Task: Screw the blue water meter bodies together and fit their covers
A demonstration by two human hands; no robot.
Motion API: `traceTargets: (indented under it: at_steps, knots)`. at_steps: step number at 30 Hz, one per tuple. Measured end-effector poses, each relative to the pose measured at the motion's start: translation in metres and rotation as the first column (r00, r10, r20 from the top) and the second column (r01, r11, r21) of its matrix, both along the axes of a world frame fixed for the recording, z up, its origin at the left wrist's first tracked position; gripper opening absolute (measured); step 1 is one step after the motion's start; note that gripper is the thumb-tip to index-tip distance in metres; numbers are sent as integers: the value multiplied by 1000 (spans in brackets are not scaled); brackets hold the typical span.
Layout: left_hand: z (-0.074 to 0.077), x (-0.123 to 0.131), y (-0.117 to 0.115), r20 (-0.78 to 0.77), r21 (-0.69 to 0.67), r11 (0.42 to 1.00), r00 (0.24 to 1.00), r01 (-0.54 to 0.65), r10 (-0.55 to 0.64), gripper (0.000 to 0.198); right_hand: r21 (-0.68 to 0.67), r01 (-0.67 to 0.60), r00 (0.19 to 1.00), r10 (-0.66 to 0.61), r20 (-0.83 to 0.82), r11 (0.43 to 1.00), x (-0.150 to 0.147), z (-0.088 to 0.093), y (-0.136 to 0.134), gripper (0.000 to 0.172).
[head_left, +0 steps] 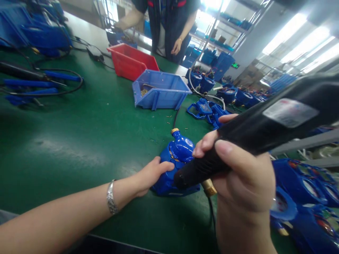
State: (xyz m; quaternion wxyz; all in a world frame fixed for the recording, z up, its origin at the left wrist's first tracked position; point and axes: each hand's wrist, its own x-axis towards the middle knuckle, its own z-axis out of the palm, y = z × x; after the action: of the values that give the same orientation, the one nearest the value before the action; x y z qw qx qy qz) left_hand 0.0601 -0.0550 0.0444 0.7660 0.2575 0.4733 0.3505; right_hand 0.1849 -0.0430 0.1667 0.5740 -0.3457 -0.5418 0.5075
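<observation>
A blue water meter point(182, 146) with brass-coloured threaded ends lies on the green table in front of me. My left hand point(156, 173) grips its left side, the thumb resting on top and the other fingers mostly hidden. In my right hand point(238, 169) is a black electric screwdriver point(254, 123), held aslant with its front end over the meter. Whether its tip touches a screw is hidden from this angle. Black cable runs from behind the meter and out below it.
Beyond the meter stand a blue bin point(169, 91) with small brass-coloured screws and a red bin point(129, 60). A few loose screws lie on the green table point(87, 137). Blue brackets point(202, 109) and more meters point(304, 190) are on the right. Across the table stands a person point(169, 28).
</observation>
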Motion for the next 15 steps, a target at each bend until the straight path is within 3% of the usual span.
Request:
traceTargets:
  at_steps: [5,15]
  knots:
    - [5,7,2,-37,-22,1000,999,-3,2,57,-26,26,997,-28,-77,999,0,-15,2,25]
    - [4,8,4,-40,-57,998,999,20,-22,57,-30,64,995,-66,-75,998,0,-19,-6,23]
